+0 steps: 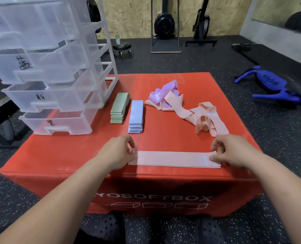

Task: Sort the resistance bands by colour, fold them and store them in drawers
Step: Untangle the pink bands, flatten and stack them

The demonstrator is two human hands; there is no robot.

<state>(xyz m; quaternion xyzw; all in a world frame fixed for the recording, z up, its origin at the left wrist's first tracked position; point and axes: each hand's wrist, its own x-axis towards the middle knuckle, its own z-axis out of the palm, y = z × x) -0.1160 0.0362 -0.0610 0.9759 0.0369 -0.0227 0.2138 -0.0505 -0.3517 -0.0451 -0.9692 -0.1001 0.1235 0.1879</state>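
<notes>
Crosswise, pink band (pixel 174 159) flat, hands (pixel 118 152) (pixel 231 150) pinching ends

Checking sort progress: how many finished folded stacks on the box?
2: green stack beside the drawers, blue stack right of it. The pink bands and purple bands are not folded yet; none seems hidden.

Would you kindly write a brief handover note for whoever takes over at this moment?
The left hand and right hand each pinch an end of a pink band lying flat at the near edge of the red box.
Done: green stack and blue stack folded, beside the drawer unit.
Left: fold this band, the loose pink bands, then the purple bands; store every colour in the drawers.
</notes>
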